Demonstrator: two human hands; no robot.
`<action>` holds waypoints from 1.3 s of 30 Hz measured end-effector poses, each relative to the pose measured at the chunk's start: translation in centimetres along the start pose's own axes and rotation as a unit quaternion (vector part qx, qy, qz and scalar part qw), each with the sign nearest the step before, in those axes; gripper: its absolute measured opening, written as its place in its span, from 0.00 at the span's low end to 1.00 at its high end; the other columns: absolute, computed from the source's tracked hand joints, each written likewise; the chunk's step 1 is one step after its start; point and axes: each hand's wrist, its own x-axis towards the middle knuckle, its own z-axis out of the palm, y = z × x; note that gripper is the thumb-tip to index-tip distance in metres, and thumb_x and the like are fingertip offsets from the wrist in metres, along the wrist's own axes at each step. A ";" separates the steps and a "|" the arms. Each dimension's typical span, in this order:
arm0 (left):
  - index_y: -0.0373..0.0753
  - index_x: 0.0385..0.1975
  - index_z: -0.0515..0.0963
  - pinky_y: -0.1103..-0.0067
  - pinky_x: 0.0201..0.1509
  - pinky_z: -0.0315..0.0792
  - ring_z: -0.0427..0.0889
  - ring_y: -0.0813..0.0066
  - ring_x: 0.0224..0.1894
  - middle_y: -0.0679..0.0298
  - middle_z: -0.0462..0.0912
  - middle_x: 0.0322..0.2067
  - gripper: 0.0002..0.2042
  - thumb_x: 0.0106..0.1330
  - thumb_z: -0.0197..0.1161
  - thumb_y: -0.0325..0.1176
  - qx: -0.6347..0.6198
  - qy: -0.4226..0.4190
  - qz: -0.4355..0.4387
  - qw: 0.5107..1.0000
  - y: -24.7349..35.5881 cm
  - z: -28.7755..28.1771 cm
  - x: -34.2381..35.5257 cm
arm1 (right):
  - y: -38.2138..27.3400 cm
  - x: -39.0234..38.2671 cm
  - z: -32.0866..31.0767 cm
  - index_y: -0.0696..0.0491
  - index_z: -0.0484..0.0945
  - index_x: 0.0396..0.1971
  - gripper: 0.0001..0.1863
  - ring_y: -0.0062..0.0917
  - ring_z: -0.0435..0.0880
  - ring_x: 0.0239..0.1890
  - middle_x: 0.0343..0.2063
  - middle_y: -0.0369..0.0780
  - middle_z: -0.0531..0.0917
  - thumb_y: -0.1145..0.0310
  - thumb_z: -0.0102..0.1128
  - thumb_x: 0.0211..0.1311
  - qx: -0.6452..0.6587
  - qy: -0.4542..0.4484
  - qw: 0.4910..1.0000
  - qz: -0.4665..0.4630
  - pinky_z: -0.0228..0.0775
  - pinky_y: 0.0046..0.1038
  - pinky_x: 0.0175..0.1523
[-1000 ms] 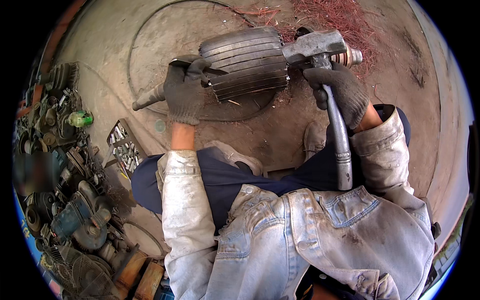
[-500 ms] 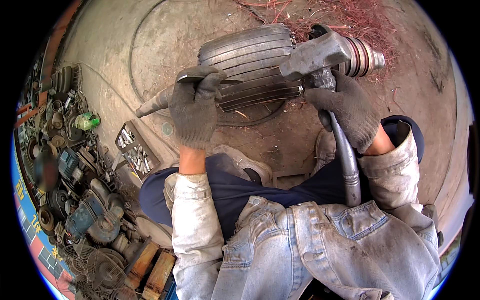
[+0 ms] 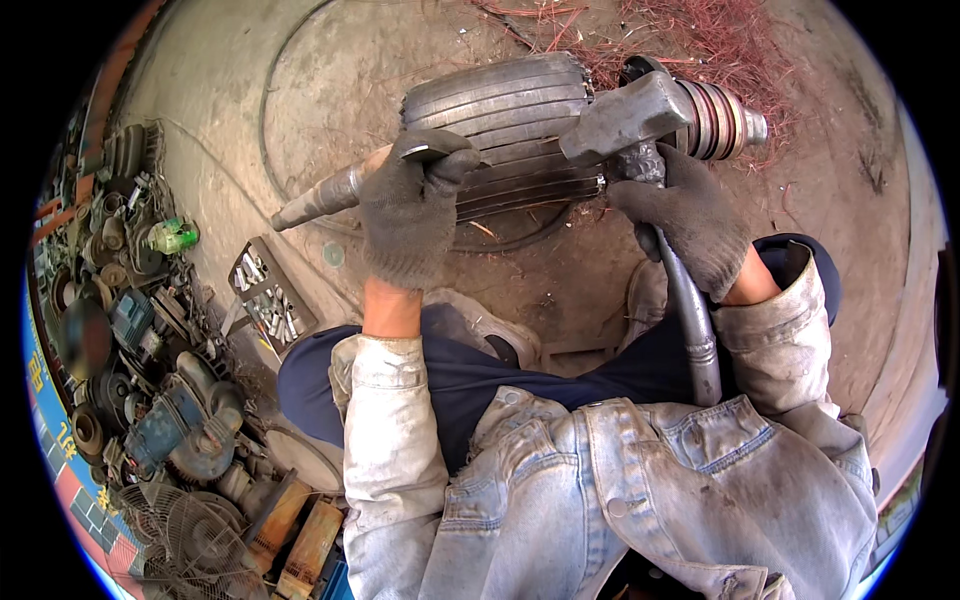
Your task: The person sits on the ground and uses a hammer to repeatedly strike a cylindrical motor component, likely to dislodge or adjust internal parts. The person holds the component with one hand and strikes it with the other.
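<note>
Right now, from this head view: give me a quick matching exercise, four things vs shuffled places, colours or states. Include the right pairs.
Things:
1. Hammer
2. Tray
3. Tangled wires
4. Small container

Places, colours, states:
A. Red, strewn at the upper right of the picture
B. Holding small silvery pieces
C. Green, at the edge of the scrap heap
D. Gripped in the gloved right hand

Right pairs: 1-D, 2-B, 3-A, 4-C
</note>
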 end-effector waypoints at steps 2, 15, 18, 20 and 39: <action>0.37 0.36 0.82 0.76 0.36 0.78 0.85 0.72 0.30 0.62 0.86 0.27 0.07 0.69 0.72 0.33 -0.011 0.004 0.012 1.000 0.4 -0.3 -0.6 | -0.4 -1.3 0.4 0.57 0.76 0.42 0.14 0.15 0.75 0.17 0.21 0.32 0.77 0.65 0.69 0.64 -0.012 -0.002 1.000 -0.009 0.66 0.21 0.22; 0.36 0.44 0.81 0.76 0.42 0.82 0.88 0.73 0.36 0.61 0.89 0.33 0.04 0.73 0.63 0.22 -0.030 -0.021 0.005 0.999 2.8 -2.8 -4.3 | -9.5 -11.3 5.9 0.56 0.78 0.55 0.21 0.27 0.87 0.31 0.34 0.40 0.87 0.65 0.70 0.65 -0.296 0.026 0.863 -0.409 0.81 0.30 0.37; 0.35 0.46 0.81 0.76 0.44 0.83 0.89 0.73 0.38 0.61 0.89 0.35 0.07 0.72 0.63 0.20 0.023 -0.016 0.073 0.997 3.3 -2.2 -4.3 | -9.7 -8.8 7.3 0.55 0.79 0.52 0.20 0.36 0.89 0.38 0.39 0.45 0.88 0.64 0.70 0.64 -0.469 0.037 0.767 -0.437 0.82 0.35 0.44; 0.35 0.47 0.82 0.76 0.44 0.83 0.89 0.73 0.39 0.61 0.90 0.35 0.09 0.70 0.63 0.19 0.082 0.001 0.096 0.992 2.5 -2.5 -5.1 | -10.2 -7.4 8.3 0.55 0.80 0.51 0.19 0.40 0.89 0.41 0.40 0.47 0.88 0.65 0.70 0.64 -0.551 0.001 0.731 -0.403 0.82 0.37 0.47; 0.34 0.43 0.83 0.83 0.38 0.76 0.81 0.81 0.32 0.63 0.89 0.37 0.06 0.74 0.61 0.23 -0.109 0.020 -0.096 0.989 1.9 -1.0 -4.7 | -3.2 -10.6 2.4 0.59 0.78 0.50 0.21 0.17 0.78 0.19 0.26 0.34 0.81 0.64 0.70 0.62 -0.121 -0.073 0.976 -0.164 0.69 0.20 0.24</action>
